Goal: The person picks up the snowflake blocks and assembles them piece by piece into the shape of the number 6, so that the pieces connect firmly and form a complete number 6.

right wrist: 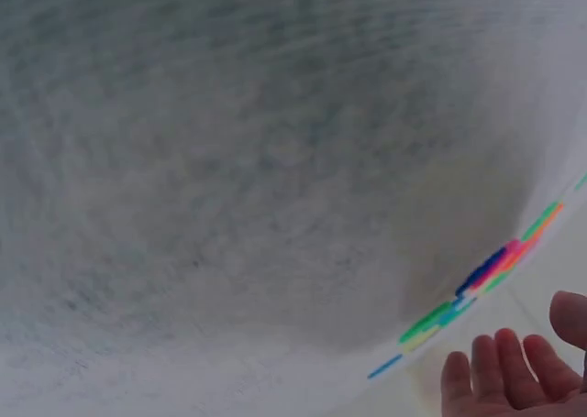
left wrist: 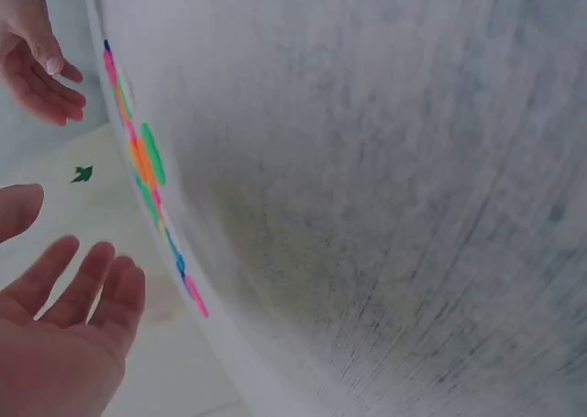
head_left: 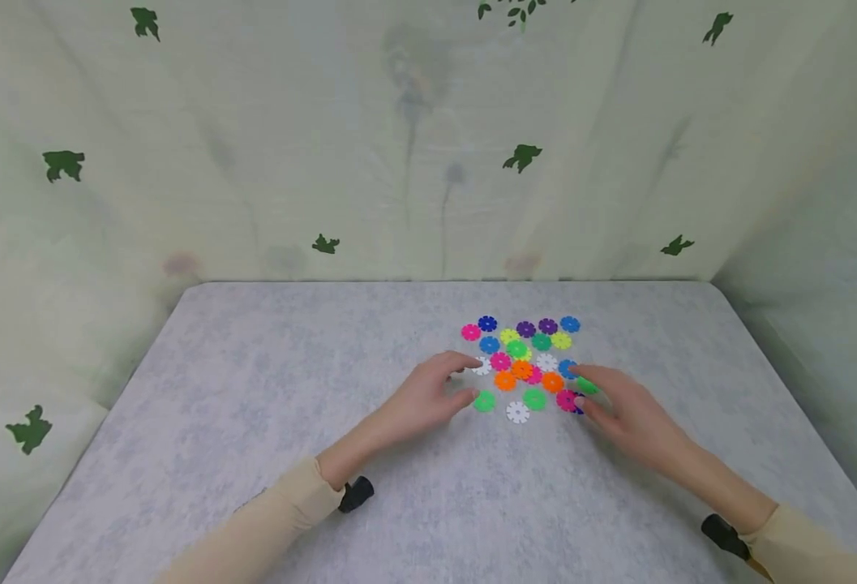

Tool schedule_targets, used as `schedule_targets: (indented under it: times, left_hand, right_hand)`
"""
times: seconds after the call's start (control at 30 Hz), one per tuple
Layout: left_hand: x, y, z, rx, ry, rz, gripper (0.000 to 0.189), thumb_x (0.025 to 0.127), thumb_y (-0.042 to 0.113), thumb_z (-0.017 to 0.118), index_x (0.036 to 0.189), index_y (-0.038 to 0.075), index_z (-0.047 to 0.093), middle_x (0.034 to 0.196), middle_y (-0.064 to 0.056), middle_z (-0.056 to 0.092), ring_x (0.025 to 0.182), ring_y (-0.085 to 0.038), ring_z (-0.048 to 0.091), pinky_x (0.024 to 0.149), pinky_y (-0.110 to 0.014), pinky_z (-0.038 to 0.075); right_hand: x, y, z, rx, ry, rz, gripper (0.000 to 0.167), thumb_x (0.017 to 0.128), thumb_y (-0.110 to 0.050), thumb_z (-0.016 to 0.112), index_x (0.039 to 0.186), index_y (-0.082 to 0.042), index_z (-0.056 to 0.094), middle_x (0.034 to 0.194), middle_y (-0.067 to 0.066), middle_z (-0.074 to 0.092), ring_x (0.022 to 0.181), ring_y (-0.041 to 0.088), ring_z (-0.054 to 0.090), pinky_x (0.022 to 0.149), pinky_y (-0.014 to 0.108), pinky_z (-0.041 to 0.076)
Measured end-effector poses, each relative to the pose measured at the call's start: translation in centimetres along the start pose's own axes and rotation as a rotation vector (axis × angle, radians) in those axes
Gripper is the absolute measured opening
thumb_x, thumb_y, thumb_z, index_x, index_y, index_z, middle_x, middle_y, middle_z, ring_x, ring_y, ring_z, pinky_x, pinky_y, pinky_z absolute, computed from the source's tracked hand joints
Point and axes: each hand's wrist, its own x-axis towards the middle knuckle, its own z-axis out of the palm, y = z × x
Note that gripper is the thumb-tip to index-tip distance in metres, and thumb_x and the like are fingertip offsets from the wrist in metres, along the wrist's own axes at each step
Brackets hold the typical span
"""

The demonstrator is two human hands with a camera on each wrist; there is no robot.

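Many-coloured flat notched discs lie in a loose cluster on the table, among them an orange disc [head_left: 504, 381], a white disc [head_left: 518, 412] and a purple disc [head_left: 526, 328]. My left hand [head_left: 428, 395] is at the cluster's left side, fingers relaxed and apart, near a green disc [head_left: 484, 401]. At the right side my right hand [head_left: 628, 410] hangs over the discs, partly hiding a green disc [head_left: 586, 385] and a dark blue one beside a pink disc [head_left: 566, 400]. In the left wrist view the left hand [left wrist: 78, 330] holds nothing; in the right wrist view the right hand [right wrist: 514, 376] is likewise bare.
The discs rest on a grey mottled tabletop [head_left: 253, 405]. A pale curtain with green leaf shapes [head_left: 326, 244] rises behind the far edge and along both sides. Black wrist cameras sit at the cuffs, the left one [head_left: 356, 494] close above the table.
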Motion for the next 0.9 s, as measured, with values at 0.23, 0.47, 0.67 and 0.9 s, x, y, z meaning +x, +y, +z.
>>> schedule_targets:
  times: [0.23, 0.47, 0.67, 0.9]
  left_hand:
    - [1.8, -1.6, 0.6, -0.063, -0.142, 0.010, 0.035, 0.093, 0.016, 0.068, 0.127, 0.007, 0.063, 0.120, -0.004, 0.065, 0.106, -0.018, 0.058, 0.091, -0.030, 0.048]
    - [3.0, -2.7, 0.6, -0.060, -0.248, 0.036, 0.033, 0.089, 0.008, 0.072, 0.122, 0.006, 0.066, 0.113, -0.003, 0.062, 0.100, -0.015, 0.057, 0.088, -0.024, 0.048]
    - [4.1, -3.3, 0.8, 0.015, -0.301, 0.097, 0.028, 0.088, 0.008, 0.073, 0.116, 0.009, 0.071, 0.105, -0.002, 0.057, 0.094, -0.014, 0.054, 0.085, -0.023, 0.047]
    - [4.0, -3.4, 1.1, 0.025, -0.286, 0.079, 0.020, 0.087, 0.008, 0.075, 0.106, 0.014, 0.073, 0.100, 0.002, 0.054, 0.092, -0.012, 0.052, 0.085, -0.023, 0.046]
  right_hand:
    - [0.8, 0.9, 0.7, 0.032, -0.057, -0.049, 0.041, 0.088, -0.002, 0.071, 0.129, -0.004, 0.061, 0.125, 0.010, 0.063, 0.116, 0.032, 0.058, 0.093, 0.053, 0.048]
    - [1.8, 2.2, 0.8, 0.050, -0.135, -0.040, 0.036, 0.087, -0.003, 0.073, 0.121, -0.009, 0.067, 0.117, 0.002, 0.066, 0.108, 0.022, 0.062, 0.090, 0.043, 0.052]
    - [2.1, 2.9, 0.6, 0.071, -0.194, -0.020, 0.032, 0.088, -0.008, 0.074, 0.118, -0.016, 0.069, 0.116, -0.003, 0.064, 0.108, 0.021, 0.059, 0.091, 0.044, 0.051]
    - [2.4, 2.8, 0.6, 0.081, -0.227, 0.005, 0.031, 0.086, -0.009, 0.076, 0.115, -0.020, 0.070, 0.108, -0.010, 0.063, 0.103, 0.016, 0.057, 0.090, 0.040, 0.052]
